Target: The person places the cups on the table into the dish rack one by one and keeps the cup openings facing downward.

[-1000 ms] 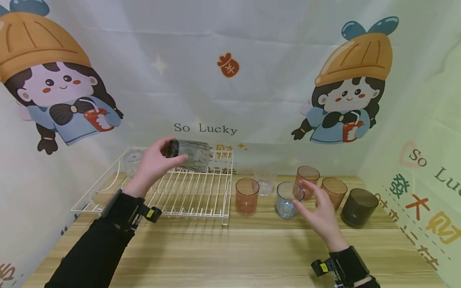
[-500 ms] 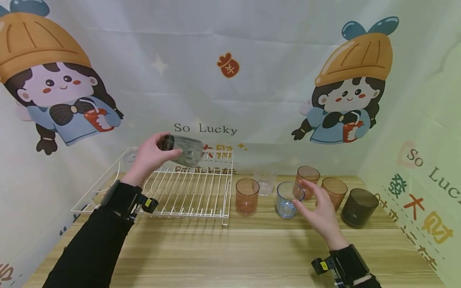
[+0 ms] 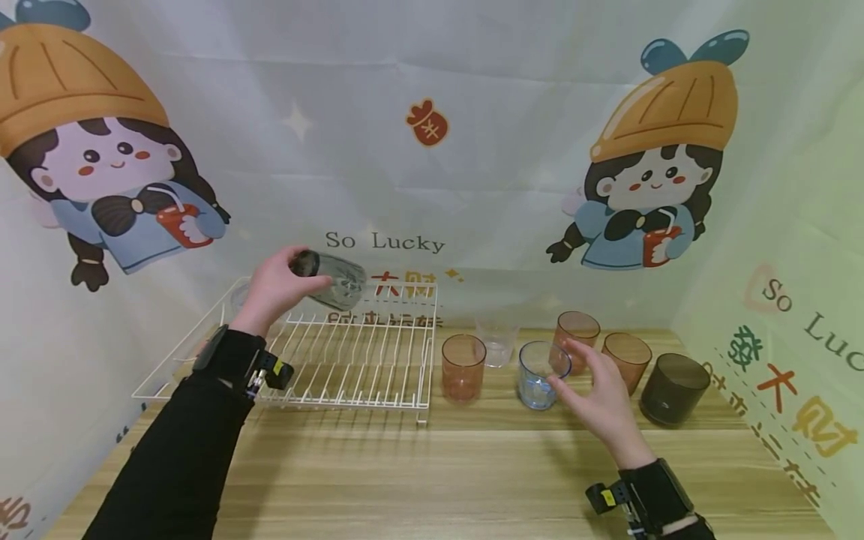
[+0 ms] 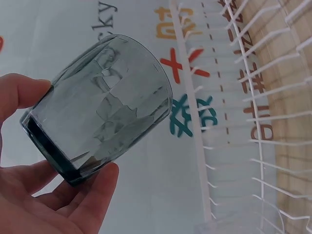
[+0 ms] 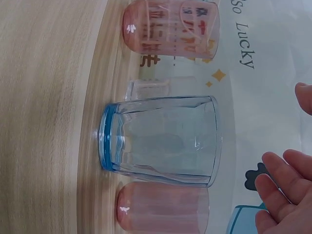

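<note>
Wooden table, left hand gripping grey glass sideways, mouth rightward, right hand relaxed open

Head view: high, looking forward and down across the tabletop toward the printed backdrop; wide, takes in both arms, the wire rack at left and the row of glasses at right. Left wrist view: very close, aimed past the left hand at the grey glass, rack wires and backdrop behind. Shares that glass and rack with the head view. Right wrist view: rolled sideways, low near the tabletop, close on the blue glass, fingertips at frame edge. Shares the blue glass and neighbouring pink glasses with the head view.
</note>
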